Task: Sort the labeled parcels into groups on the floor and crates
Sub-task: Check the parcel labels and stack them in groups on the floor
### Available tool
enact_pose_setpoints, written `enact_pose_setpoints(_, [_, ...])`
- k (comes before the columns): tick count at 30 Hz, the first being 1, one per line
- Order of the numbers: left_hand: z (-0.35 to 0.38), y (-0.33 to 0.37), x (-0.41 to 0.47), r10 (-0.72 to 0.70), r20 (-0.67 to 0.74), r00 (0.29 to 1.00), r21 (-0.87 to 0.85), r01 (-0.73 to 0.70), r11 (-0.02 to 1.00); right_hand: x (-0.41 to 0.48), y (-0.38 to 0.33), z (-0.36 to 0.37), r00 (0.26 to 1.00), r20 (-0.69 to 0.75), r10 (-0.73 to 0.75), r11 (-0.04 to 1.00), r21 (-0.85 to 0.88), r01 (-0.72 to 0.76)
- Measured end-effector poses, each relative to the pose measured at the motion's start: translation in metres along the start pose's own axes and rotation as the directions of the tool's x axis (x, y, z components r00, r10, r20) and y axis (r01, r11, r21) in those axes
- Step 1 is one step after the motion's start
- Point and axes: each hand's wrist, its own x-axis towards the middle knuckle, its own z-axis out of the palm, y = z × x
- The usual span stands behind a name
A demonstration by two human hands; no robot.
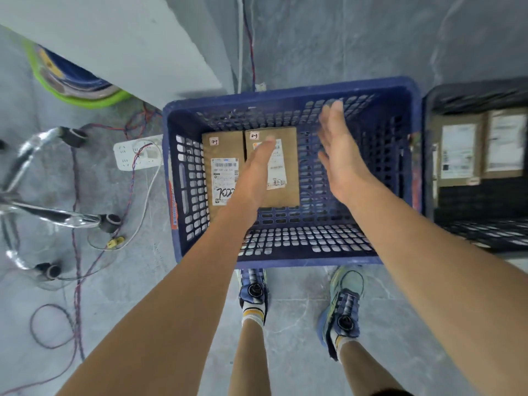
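Observation:
A blue perforated crate stands on the floor in front of my feet. Two brown cardboard parcels lie flat side by side in its left half, each with a white shipping label and a small tag reading "2-3". The left parcel carries a handwritten number. My left hand hovers with straight fingers over the right parcel, and whether it touches is unclear. My right hand is held open above the crate's empty right half, holding nothing.
A black crate to the right holds two more labelled parcels. To the left lie a white power strip, loose cables, a chrome chair base and a green-rimmed tub. A white surface overhangs at top left.

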Motion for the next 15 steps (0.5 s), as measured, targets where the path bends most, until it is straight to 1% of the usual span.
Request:
enact_pose_setpoints(4, [0.023, 0.07, -0.082, 0.094, 0.01, 0.996, -0.039, -0.093, 0.995, -0.068, -0.075, -0.026, 0.994, -0.023, -0.103, 0.989, 0.105, 0.105])
enact_pose_setpoints(7, [0.043, 0.128, -0.15, 0.189, 0.04, 0.981, -0.062, -0.187, 0.98, -0.128, -0.135, -0.051, 0.981, -0.043, -0.188, 0.97, 0.145, 0.192])
enact_pose_setpoints(9, [0.059, 0.166, -0.191, 0.213, 0.052, 0.976, -0.049, -0.211, 0.976, -0.172, -0.176, -0.07, 0.976, -0.069, -0.209, 0.963, 0.159, 0.217])
enact_pose_setpoints(13, [0.088, 0.234, -0.282, 0.33, 0.132, 0.935, 0.018, -0.335, 0.942, -0.266, -0.246, -0.11, 0.945, -0.115, -0.307, 0.927, 0.191, 0.324])
enact_pose_setpoints(15, [0.101, 0.261, -0.324, 0.4, 0.191, 0.896, 0.014, -0.41, 0.912, -0.311, -0.274, -0.129, 0.921, -0.154, -0.358, 0.9, 0.206, 0.384])
